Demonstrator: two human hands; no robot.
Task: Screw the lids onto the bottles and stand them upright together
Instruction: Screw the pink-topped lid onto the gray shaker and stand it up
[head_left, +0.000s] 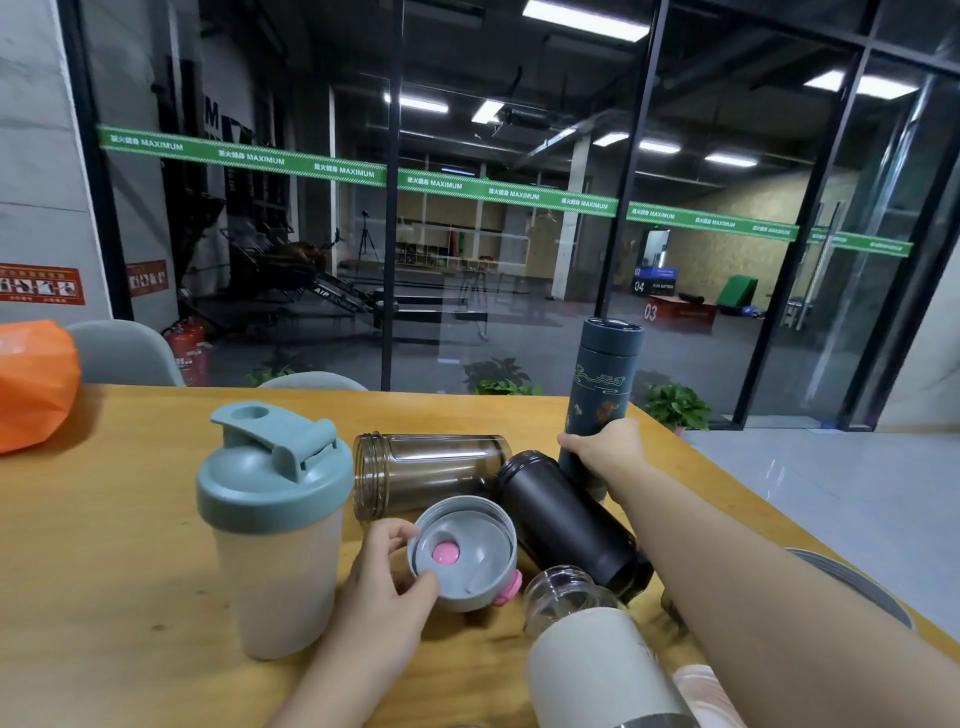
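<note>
My right hand (605, 447) grips the lower body of a tall dark blue patterned flask (605, 384) that stands upright with its lid on. My left hand (384, 587) pinches the rim of a grey lid with a pink button (467, 551), lying underside up on the table. A beige shaker with a teal lid (275, 519) stands upright at the left. A smoky clear bottle (431, 473) lies on its side without a lid. A black flask (566, 519) lies on its side. A pale grey bottle with a clear glass neck (592, 654) lies open nearest me.
The wooden table (104, 571) has its far edge near the glass wall and its right edge beside my right forearm. An orange bag (31, 384) sits at the far left. A grey round object (852, 582) lies at the right edge. Chair backs (119, 353) stand behind the table.
</note>
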